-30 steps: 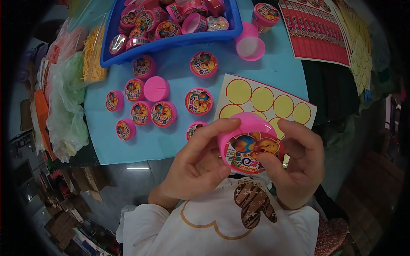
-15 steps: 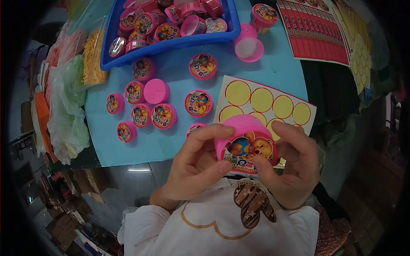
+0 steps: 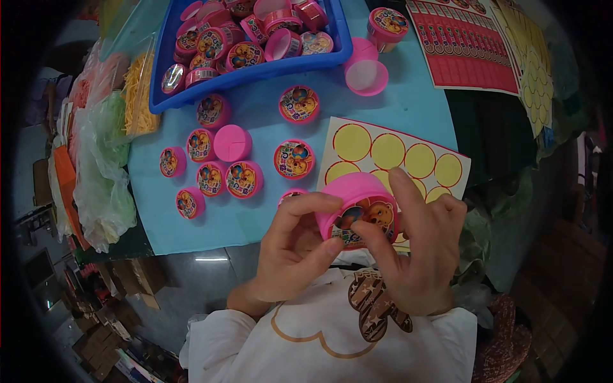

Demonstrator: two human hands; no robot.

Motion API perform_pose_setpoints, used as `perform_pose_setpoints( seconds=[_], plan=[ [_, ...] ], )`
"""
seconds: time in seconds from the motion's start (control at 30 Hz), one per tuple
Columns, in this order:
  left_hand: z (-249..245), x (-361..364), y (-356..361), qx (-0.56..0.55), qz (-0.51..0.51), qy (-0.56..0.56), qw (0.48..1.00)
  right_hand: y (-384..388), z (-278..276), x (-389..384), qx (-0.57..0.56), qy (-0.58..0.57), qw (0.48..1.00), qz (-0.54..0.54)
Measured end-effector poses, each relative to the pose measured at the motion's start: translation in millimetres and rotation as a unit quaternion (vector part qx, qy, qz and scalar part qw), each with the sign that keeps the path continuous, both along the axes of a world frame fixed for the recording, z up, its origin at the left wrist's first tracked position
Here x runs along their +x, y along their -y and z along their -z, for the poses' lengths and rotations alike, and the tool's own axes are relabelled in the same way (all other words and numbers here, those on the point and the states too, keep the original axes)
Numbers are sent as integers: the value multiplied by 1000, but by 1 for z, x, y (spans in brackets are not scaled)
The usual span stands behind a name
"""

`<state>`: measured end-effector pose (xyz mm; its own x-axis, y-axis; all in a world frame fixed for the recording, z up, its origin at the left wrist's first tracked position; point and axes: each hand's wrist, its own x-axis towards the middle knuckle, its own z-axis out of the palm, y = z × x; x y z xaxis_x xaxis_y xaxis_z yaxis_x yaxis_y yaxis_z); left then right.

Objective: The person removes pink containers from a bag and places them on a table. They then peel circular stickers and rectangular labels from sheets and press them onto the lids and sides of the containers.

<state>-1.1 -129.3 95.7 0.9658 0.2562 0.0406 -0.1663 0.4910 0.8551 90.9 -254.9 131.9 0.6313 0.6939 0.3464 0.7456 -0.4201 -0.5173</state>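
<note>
I hold a pink round tub [image 3: 355, 199] with a bear label on its lid, tilted toward me, close to my chest. My left hand [image 3: 290, 249] grips its left side with thumb and fingers. My right hand [image 3: 415, 249] holds the right side, its thumb pressing across the label. Behind the tub lies a sheet of round yellow stickers [image 3: 391, 153] on a light blue mat [image 3: 255, 210]. Several smaller labelled pink tubs [image 3: 294, 159] stand on the mat to the left.
A blue tray [image 3: 255, 70] full of pink tubs sits at the back. An open pink tub [image 3: 366, 73] stands beside it. Red sticker sheets [image 3: 466, 45] lie at the back right. Plastic bags [image 3: 102, 166] of coloured strips line the left edge.
My right thumb has slid leftward over the label. The tub has moved slightly left and tilted further, so less of the label shows.
</note>
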Motion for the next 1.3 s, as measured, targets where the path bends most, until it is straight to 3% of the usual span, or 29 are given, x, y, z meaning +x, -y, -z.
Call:
perform_pose_setpoints(
  seconds=[0.07,0.13,0.23,0.3,0.4,0.47,0.5,0.57,0.6,0.67,0.7,0.77,0.8,0.87,0.93,0.97,1.03,1.1,1.2,1.23,1.3],
  plan=[
    [9,-3,2,16,-13,-12,1000,-2,3,0,-27,33,998,49],
    [16,-3,1,34,-26,-23,999,-3,8,7,-59,-59,994,72],
    [21,6,-8,54,-77,-44,995,2,46,17,-67,-7,994,85],
    [22,22,-33,39,-204,-140,968,13,68,30,-107,-18,986,127],
    [50,36,-85,102,-233,-169,952,27,81,35,-141,-68,973,167],
    [66,48,-108,257,-266,-291,882,34,88,37,-135,-104,971,170],
    [74,50,-115,256,-264,-289,884,37,93,38,-119,-130,969,171],
    [89,54,-124,542,-260,-261,755,46,96,43,-104,-154,967,177],
    [96,55,-130,541,-257,-259,758,52,97,47,-86,-162,961,205],
    [105,58,-138,760,-243,-270,539,67,99,52,-70,-167,955,237],
    [106,60,-137,759,-241,-265,544,77,101,53,-59,-148,941,300],
    [105,60,-129,787,-313,-231,478,102,109,54,-49,-123,919,372],
    [97,62,-118,786,-311,-224,484,117,119,52,-47,-148,898,411],
    [73,57,-89,750,-227,-130,607,142,137,45,-45,-173,874,452],
    [61,44,-47,739,-82,-123,657,156,149,38,15,-447,804,393],
    [62,35,-27,748,-58,-132,648,159,148,36,19,-448,806,387],
    [77,18,-9,762,-41,-146,629,160,143,33,156,-537,776,291],
    [93,4,-11,799,-6,-160,580,168,129,39,193,-476,798,316],
    [97,1,-31,807,-17,-173,565,202,110,52,192,-314,861,350],
    [95,3,-38,809,-27,-183,557,205,100,56,251,-253,871,337],
    [90,7,-53,730,-82,-160,660,196,92,67,317,-192,876,310]
  ],
)
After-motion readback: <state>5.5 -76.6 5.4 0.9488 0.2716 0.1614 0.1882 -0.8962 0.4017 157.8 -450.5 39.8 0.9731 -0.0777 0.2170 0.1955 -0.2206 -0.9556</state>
